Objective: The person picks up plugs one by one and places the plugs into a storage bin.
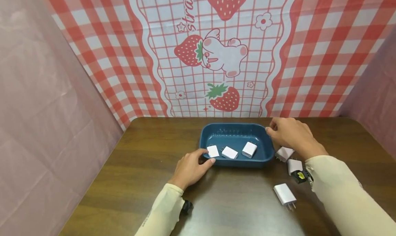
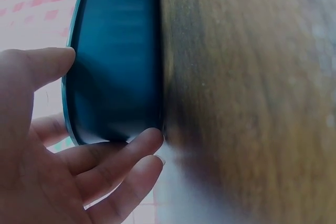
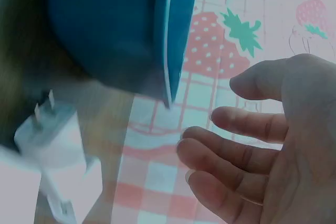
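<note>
A dark blue rectangular tray [image 1: 235, 163] stands on the wooden table with three white chargers inside: a left one [image 1: 213, 151], a middle one [image 1: 230, 153] and a right one [image 1: 249, 149]. My left hand [image 1: 190, 168] holds the tray's near left corner; its thumb meets the rim in the left wrist view, with fingers round the end. Above the tray's right end is my right hand [image 1: 289, 134], its fingers loosely bent around nothing in the right wrist view. Beneath and beside that arm lie three more chargers [image 1: 284, 154] [image 1: 295, 167] [image 1: 285, 194].
The brown wooden table [image 1: 139, 181] runs back to a hanging red-and-white checked cloth [image 1: 312, 57] with strawberry prints. Pink fabric [image 1: 55, 109] hangs at the left side, and more at the right. A small black device [image 1: 300, 176] sits at the right wrist.
</note>
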`<control>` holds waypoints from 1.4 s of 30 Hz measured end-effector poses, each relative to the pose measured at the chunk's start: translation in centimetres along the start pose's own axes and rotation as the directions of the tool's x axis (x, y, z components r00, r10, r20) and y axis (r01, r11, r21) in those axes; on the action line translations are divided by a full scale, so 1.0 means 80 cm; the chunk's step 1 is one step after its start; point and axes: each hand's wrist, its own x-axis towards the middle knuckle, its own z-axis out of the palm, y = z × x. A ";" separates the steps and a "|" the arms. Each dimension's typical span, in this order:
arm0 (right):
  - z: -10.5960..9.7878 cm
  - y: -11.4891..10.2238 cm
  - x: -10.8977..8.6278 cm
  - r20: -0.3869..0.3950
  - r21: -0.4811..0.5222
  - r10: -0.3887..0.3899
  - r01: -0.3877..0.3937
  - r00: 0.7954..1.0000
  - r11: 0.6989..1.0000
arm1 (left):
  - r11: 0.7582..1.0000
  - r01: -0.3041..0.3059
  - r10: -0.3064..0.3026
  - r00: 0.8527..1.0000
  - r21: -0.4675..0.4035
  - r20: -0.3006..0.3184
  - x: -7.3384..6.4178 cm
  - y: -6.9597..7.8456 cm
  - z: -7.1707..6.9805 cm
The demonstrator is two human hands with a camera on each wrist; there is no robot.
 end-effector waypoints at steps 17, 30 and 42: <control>0.006 0.072 -0.019 0.067 -0.034 0.074 -0.072 0.995 0.997 | 1.000 -0.017 0.017 1.000 -0.014 -0.022 0.000 -0.002 0.000; 0.031 0.092 -0.013 0.106 -0.039 0.088 -0.084 0.990 0.996 | 0.999 -0.001 0.001 1.000 -0.035 -0.010 -0.001 -0.002 0.001; 0.049 0.091 0.000 0.125 -0.007 0.106 -0.106 0.986 0.994 | 0.999 -0.007 0.007 1.000 -0.033 -0.015 0.000 -0.001 0.000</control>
